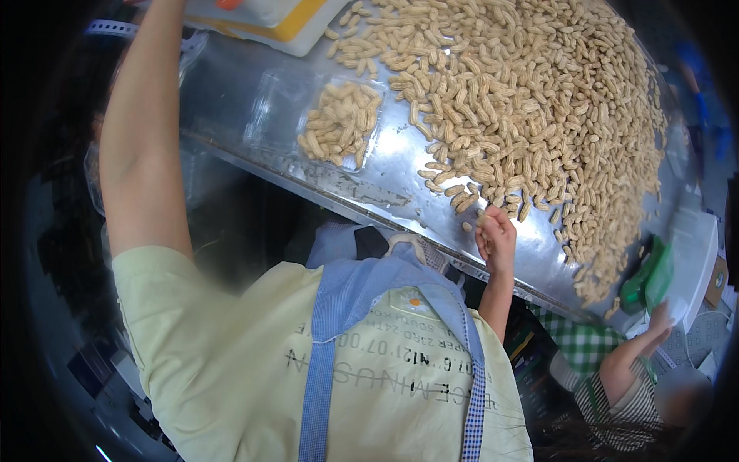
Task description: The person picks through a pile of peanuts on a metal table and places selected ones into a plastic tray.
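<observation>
My right hand (495, 237) is over the near edge of the metal table (392, 167), thumb and fingers pinched on a small pale piece, apparently a peanut. Just beyond it, a large heap of unshelled peanuts (519, 115) spreads across the table, with a few loose ones around my fingertips. A clear plastic tray (376, 124) filled with peanuts lies to the left of the heap. My left forearm stretches up along the left side, and the left hand is out of view past the top edge.
Left of the filled tray is a blurred clear plastic piece (268, 110). A white container with a yellow band (277, 26) stands at the top left. At the right, a co-worker's hand (661, 323) is near a green plastic item (646, 277) and a white box-like object (701, 248).
</observation>
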### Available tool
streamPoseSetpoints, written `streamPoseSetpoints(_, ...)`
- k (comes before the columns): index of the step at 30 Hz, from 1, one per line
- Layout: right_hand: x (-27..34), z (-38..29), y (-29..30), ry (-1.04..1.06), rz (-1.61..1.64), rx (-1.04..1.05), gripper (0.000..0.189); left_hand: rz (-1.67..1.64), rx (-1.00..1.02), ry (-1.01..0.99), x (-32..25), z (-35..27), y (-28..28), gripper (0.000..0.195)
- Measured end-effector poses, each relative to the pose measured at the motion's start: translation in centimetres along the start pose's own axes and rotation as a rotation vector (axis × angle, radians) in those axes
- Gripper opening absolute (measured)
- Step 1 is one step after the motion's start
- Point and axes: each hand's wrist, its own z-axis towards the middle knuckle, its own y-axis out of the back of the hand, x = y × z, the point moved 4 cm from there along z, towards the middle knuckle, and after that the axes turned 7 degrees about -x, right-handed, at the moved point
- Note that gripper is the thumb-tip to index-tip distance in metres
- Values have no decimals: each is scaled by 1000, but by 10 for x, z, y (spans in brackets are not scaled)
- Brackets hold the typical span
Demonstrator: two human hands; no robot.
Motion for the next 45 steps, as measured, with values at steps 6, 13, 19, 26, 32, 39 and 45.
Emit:
streamPoseSetpoints(6, 21, -10, 2, 56, 684, 227, 33, 19, -1, 9, -4, -1, -1, 27)
streamPoseSetpoints(13, -4, -2, 23, 68, -129, 42, 22, 22, 12, -15, -2, 0, 0, 27)
streamPoseSetpoints(19, -24, -10, 4, 367, -1204, -137, 22, 26, 9, -13, -1, 1, -1, 28)
streamPoseSetpoints(26, -24, -10, 3, -151, 197, 139, 22, 22, 6, -10, -2, -1, 2, 27)
streamPoseSetpoints(32, -10, 7, 7, 8, 284, 87, 27, 24, 3, -8, -5, -2, 1, 27)
streamPoseSetpoints(39, 20, 29, -26, 481, -1195, -282, 23, 28, 6, -17, -5, -2, 1, 26)
streamPoseSetpoints(45, 18, 38, -38, 533, -1500, -330, 23, -5, -2, -28, 4, 4, -2, 27)
